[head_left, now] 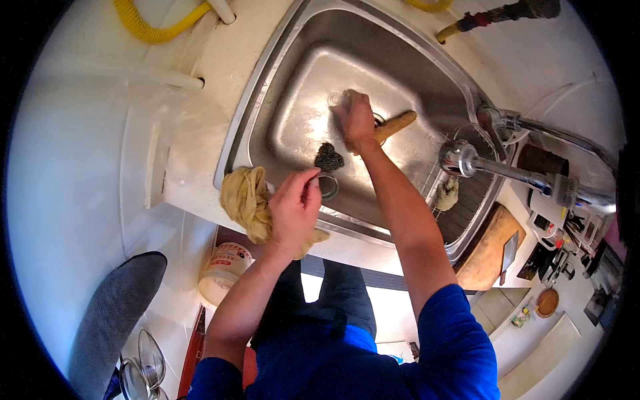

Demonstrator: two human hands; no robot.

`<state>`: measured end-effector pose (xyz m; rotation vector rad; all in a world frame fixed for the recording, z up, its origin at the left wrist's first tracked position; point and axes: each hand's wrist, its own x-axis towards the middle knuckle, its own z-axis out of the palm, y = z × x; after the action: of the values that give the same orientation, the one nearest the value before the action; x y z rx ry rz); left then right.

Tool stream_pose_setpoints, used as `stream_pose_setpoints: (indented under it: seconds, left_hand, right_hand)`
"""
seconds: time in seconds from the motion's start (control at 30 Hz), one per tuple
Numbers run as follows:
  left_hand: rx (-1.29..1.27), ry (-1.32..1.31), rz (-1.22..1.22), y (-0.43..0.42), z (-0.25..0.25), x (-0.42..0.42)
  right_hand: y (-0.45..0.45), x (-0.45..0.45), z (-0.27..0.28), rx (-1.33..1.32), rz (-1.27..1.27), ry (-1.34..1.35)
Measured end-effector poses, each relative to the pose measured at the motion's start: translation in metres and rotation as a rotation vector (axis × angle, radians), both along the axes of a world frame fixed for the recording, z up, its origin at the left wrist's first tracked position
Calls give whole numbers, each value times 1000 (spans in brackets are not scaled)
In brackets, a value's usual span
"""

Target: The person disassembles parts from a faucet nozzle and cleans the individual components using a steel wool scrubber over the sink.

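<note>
Dark scourer (329,158) between the hands (293,210) (358,121)

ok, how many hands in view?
2. Left hand at the sink's near edge, beside the yellow cloth; right hand down in the basin. I see no sign of others.

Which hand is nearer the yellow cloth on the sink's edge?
Left: the left hand is just beside the yellow cloth; the right hand is farther off, inside the sink.
</note>
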<state>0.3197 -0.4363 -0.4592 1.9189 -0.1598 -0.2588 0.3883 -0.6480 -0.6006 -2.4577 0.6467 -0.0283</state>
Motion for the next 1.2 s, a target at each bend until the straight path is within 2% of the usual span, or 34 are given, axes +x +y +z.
stream_pose_setpoints:
  seconds: [0.17,0.23,0.3,0.43,0.47,0.6,0.67,0.83,0.9,0.97,1.03,1.1,1.17,1.2]
  left_hand:
    - [-80,20,2,1,2,1]
    - [-83,6,11,1,2,1]
    - [-60,-21,-8,2,2,3]
    - [-49,-64,-18,2,3,5]
    - [-53,-43,-17,2,4,5]
    - [-55,-5,-9,1,2,2]
    - [-54,10,-11,1,4,2]
    - [-25,-3,-27,1,6,4]
    - [-79,92,8,-3,7,3]
    - [-69,128,8,-5,10,5]
    - [-60,162,8,-8,12,8]
    - [-166,475,82,-11,11,13]
    - [-190,552,91,-12,13,22]
    - [-250,622,88,-12,10,27]
  right_hand:
    - [0,8,-29,-29,-29,52]
    - [0,8,-31,-26,-62,-14]
    - [-4,8,-33,160,-58,77]
    - [2,-7,-30,244,-42,-60]
    - [4,-10,-29,182,-12,-106]
    - [11,-20,-12,221,-65,-148]
    - [12,-23,-11,66,120,-376]
    - [20,-25,24,103,170,-497]
    - [22,-30,31,70,193,-528]
    - [22,-32,35,183,132,-505]
    - [19,-36,27,172,105,-487]
    - [21,-42,23,375,7,-445]
    - [22,-50,27,410,-24,-431]
    - [23,-56,37,477,-118,-381]
